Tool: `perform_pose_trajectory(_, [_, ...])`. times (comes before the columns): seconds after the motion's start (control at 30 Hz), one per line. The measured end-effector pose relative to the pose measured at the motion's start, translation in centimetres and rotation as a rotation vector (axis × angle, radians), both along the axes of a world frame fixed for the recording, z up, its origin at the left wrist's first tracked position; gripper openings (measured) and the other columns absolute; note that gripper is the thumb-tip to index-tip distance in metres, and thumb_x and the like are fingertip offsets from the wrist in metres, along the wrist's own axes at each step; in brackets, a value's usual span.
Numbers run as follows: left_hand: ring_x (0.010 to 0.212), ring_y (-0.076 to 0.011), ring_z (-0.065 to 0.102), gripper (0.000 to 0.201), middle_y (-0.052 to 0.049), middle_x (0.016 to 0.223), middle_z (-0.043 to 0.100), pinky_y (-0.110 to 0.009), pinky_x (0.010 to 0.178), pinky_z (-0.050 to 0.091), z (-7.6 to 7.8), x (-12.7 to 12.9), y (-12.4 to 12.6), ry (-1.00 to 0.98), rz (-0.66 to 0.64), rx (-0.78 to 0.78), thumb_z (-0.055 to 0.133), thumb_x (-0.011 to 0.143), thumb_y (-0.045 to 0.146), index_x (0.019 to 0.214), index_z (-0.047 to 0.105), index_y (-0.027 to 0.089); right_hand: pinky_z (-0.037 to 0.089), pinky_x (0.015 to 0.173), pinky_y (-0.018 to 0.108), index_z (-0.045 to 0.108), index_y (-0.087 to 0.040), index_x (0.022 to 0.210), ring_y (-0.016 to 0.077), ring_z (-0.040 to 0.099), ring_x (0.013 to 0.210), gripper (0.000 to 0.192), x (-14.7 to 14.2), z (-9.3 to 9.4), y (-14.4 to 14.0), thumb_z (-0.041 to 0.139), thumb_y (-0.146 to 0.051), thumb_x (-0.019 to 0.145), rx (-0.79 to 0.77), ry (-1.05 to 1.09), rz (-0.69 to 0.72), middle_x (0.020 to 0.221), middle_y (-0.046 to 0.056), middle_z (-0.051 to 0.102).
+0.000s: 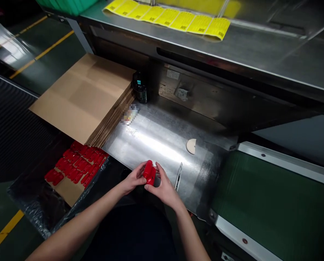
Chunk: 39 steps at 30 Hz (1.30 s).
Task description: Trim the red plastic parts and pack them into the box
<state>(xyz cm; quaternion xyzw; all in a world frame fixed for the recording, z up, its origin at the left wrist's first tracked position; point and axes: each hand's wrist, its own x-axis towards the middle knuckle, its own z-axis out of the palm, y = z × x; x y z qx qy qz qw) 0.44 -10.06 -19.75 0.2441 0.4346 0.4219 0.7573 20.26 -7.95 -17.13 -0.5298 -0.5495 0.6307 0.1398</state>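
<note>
Near the front edge of the metal table, my left hand (pixel 136 178) grips a rounded, glossy red plastic part (pixel 148 169) between thumb and fingers. Close against it, a second red plastic part (pixel 152 177) with a small dark spot sits in my right hand (pixel 164 189), its thumb below and fingers curled behind. The two pieces touch or overlap; whether they are joined I cannot tell. Just right of my right hand, a utility knife (pixel 178 177) lies on the table. Many similar red parts (pixel 77 165) lie in rows in a plastic-lined box at the left.
A stack of flat cardboard sheets (pixel 83 94) stands at the left, with a dark bottle (pixel 140 88) behind it. On the metal table (pixel 151 141) lies a pale half-round piece (pixel 191 146). A green conveyor belt (pixel 276 203) runs at the right. Yellow labels (pixel 167 17) lie on the upper shelf.
</note>
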Motion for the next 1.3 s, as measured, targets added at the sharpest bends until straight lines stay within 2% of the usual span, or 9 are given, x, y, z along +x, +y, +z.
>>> perform_pose_trajectory(0.17, [0.153, -0.0429, 0.041, 0.088, -0.02, 0.16, 0.049, -0.061, 0.127, 0.029, 0.9, 0.0, -2.3, 0.02, 0.06, 0.02, 0.083, 0.079, 0.058, 0.151, 0.046, 0.022, 0.051, 0.114, 0.044, 0.041, -0.03, 0.157, 0.026, 0.061, 0.135, 0.094, -0.5, 0.0, -1.0, 0.087, -0.047, 0.076, -0.015, -0.008, -0.034, 0.153, 0.009, 0.059])
perform_pose_trajectory(0.3, [0.151, -0.0444, 0.043, 0.099, -0.024, 0.156, 0.051, -0.063, 0.126, 0.029, 2.6, -3.0, -2.9, 0.072, -0.044, 0.094, 0.091, 0.071, 0.053, 0.151, 0.043, 0.02, 0.05, 0.11, 0.055, 0.054, -0.019, 0.143, 0.0297, 0.063, 0.127, 0.049, 1.6, -2.4, 1.4, 0.061, -0.043, 0.101, -0.004, -0.4, -0.364, 0.141, 0.014, 0.063])
perform_pose_trajectory(0.4, [0.151, -0.0433, 0.044, 0.107, -0.024, 0.16, 0.046, -0.062, 0.126, 0.032, 4.7, -5.7, -3.5, 0.12, -0.169, 0.169, 0.094, 0.068, 0.045, 0.155, 0.038, 0.021, 0.044, 0.114, 0.063, 0.054, -0.021, 0.142, 0.0338, 0.054, 0.136, 0.046, 3.5, -4.3, 3.4, 0.063, -0.039, 0.101, -0.029, -0.689, -0.534, 0.15, 0.013, 0.054])
perform_pose_trajectory(0.57, [0.15, -0.0409, 0.043, 0.11, -0.021, 0.162, 0.043, -0.06, 0.128, 0.028, 9.4, -9.3, -4.4, 0.249, -0.284, 0.306, 0.095, 0.063, 0.027, 0.157, 0.037, 0.021, 0.054, 0.102, 0.054, 0.062, -0.019, 0.13, 0.0279, 0.064, 0.119, 0.037, 3.7, -4.8, 4.5, 0.068, -0.038, 0.099, -0.092, -0.746, -0.491, 0.135, 0.01, 0.064])
perform_pose_trajectory(0.7, [0.144, -0.04, 0.049, 0.113, -0.018, 0.155, 0.048, -0.055, 0.125, 0.036, 13.2, -11.6, -5.0, 0.398, -0.336, 0.497, 0.096, 0.058, 0.028, 0.155, 0.039, 0.022, 0.056, 0.089, 0.043, 0.063, -0.018, 0.113, 0.0207, 0.066, 0.093, 0.031, 1.5, -0.6, 3.4, 0.059, -0.046, 0.102, -0.063, -0.502, -0.349, 0.103, 0.004, 0.067])
perform_pose_trajectory(0.9, [0.125, -0.0348, 0.061, 0.115, -0.014, 0.138, 0.057, -0.047, 0.11, 0.053, 16.9, -13.7, -6.1, 0.437, -0.273, 0.647, 0.101, 0.05, 0.04, 0.149, 0.043, 0.025, 0.043, 0.065, 0.03, 0.056, -0.029, 0.125, 0.0162, 0.05, 0.068, 0.042, -4.5, 12.9, -1.1, 0.041, -0.062, 0.104, -0.098, -0.007, 0.023, 0.079, -0.003, 0.053])
perform_pose_trajectory(1.03, [0.123, -0.0333, 0.062, 0.119, -0.015, 0.134, 0.057, -0.043, 0.106, 0.056, 18.1, -14.1, -6.5, 0.411, -0.234, 0.751, 0.101, 0.049, 0.042, 0.149, 0.04, 0.021, 0.044, 0.073, 0.029, 0.063, -0.028, 0.104, 0.0152, 0.058, 0.08, 0.031, -8.8, 19.9, -1.8, 0.041, -0.05, 0.11, -0.05, 0.054, 0.314, 0.092, -0.001, 0.065])
perform_pose_trajectory(1.13, [0.131, -0.0359, 0.059, 0.121, -0.018, 0.142, 0.055, -0.046, 0.113, 0.053, 18.7, -14.6, -6.5, 0.449, -0.246, 0.828, 0.099, 0.055, 0.039, 0.155, 0.033, 0.02, 0.043, 0.068, 0.03, 0.059, -0.027, 0.092, 0.0151, 0.059, 0.073, 0.033, -10.8, 21.8, -1.3, 0.039, -0.044, 0.111, 0.085, -0.005, 0.484, 0.086, -0.002, 0.065])
perform_pose_trajectory(1.3, [0.136, -0.0377, 0.057, 0.12, -0.019, 0.146, 0.055, -0.047, 0.117, 0.05, 19.4, -15.2, -6.2, 0.481, -0.274, 0.85, 0.096, 0.058, 0.035, 0.158, 0.031, 0.019, 0.033, 0.052, 0.031, 0.046, -0.027, 0.081, 0.0135, 0.048, 0.054, 0.033, -11.8, 21.9, -0.5, 0.039, -0.039, 0.111, 0.352, -0.06, 0.597, 0.07, -0.004, 0.059])
